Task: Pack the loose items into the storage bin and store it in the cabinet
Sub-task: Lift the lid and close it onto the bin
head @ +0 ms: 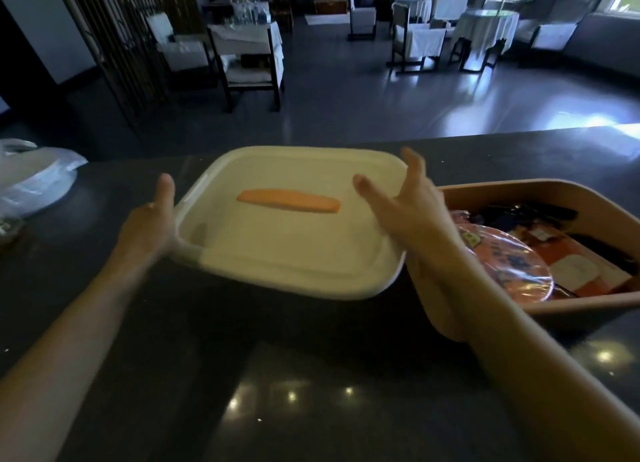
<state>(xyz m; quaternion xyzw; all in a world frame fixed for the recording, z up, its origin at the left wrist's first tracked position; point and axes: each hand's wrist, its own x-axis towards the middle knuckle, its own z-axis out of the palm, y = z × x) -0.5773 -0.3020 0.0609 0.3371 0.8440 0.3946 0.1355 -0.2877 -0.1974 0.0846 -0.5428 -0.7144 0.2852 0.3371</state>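
Holding the white lid (291,247) above the counter (207,330), just left of the filled storage bin (588,305), the left hand (149,226) grips its left rim while the right hand (408,212) lies open-fingered against the right rim. It looks light, stiff and smooth, so both rims or the orange handle (289,201) would probably give the surest hold

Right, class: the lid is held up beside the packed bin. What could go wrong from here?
The lid hangs tilted over the counter with the right hand spread open, not curled round it, so it might slip. The pink packet lies high in the bin, so the lid may not seat flat.
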